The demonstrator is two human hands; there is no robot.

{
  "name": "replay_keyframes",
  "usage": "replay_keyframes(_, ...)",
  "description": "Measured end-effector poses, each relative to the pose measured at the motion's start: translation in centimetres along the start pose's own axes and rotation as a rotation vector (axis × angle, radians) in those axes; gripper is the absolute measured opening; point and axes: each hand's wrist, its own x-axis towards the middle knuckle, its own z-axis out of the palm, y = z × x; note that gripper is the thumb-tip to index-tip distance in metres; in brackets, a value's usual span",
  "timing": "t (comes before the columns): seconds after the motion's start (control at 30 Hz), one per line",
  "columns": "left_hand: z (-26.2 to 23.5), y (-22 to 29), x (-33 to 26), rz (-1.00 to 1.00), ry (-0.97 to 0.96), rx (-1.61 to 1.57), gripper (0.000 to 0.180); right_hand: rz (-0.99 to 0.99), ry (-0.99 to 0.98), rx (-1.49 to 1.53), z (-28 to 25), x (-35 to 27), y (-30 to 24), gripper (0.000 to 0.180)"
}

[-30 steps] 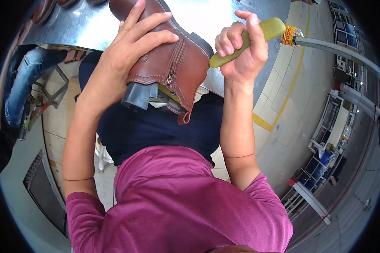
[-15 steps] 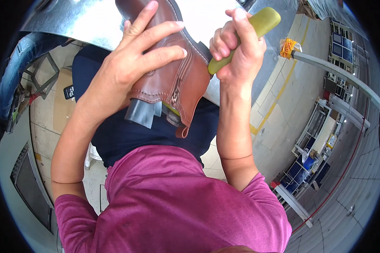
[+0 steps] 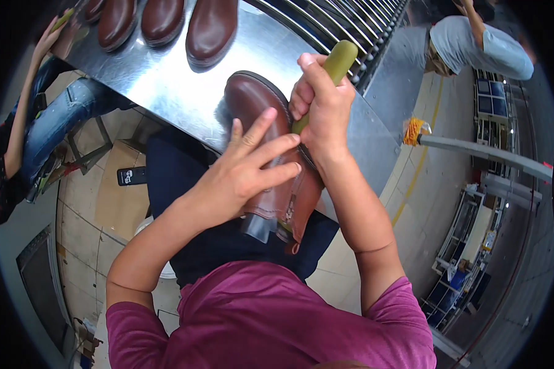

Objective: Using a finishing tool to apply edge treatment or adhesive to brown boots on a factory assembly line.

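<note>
A brown leather ankle boot (image 3: pixel 252 98) lies across my lap at the table's near edge, toe pointing away. Its shaft opening faces me, with a side zipper and a dark, flexible-looking piece (image 3: pixel 258 227) sticking out. My left hand (image 3: pixel 246 169) is wrapped over the boot's upper and holds it, fingers spread across the leather. In my right fist (image 3: pixel 323 107) is a smooth olive-green bar (image 3: pixel 340 60) with rounded ends. Its lower end meets the boot beside the sole edge; the exact contact is partly hidden by my hand.
Several brown boots (image 3: pixel 212 27) stand on the shiny metal table (image 3: pixel 160 74) at the far left. Roller conveyor bars (image 3: pixel 332 24) run behind. A co-worker's hand (image 3: pixel 46 40) is at far left; another person (image 3: pixel 474 46) is at far right. A post with orange wrapping (image 3: pixel 414 130) juts in at right.
The view has shifted, showing the boot's whole toe, more table and the other boots. Both hands keep their holds; the bar's lower end now sits nearer my left fingertips.
</note>
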Motion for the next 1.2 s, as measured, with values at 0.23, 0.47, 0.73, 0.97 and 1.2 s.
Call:
replay_keyframes(0.23,-0.1,-0.7,0.1,0.073,0.003,0.016,0.045,-0.046,-0.101,0.004,2.7,3.4,-0.6,0.025)
replay_keyframes(0.47,-0.6,-1.1,0.2,0.087,-0.017,0.015,0.041,-0.047,-0.212,0.058,6.5,6.2,-0.2,0.026)
replay_keyframes(0.73,0.0,0.7,0.7,0.004,0.066,0.068,0.044,-0.065,-0.323,0.031,10.0,6.2,0.6,0.024)
replay_keyframes(0.97,-1.1,1.8,3.4,0.05,0.121,0.526,0.036,-0.402,-0.28,0.005,-1.6,5.6,-8.1,0.032)
replay_keyframes(1.2,-0.5,-2.2,9.5,-0.075,0.052,0.435,0.06,-0.38,-0.036,-0.11,-14.9,-2.7,-7.1,0.044)
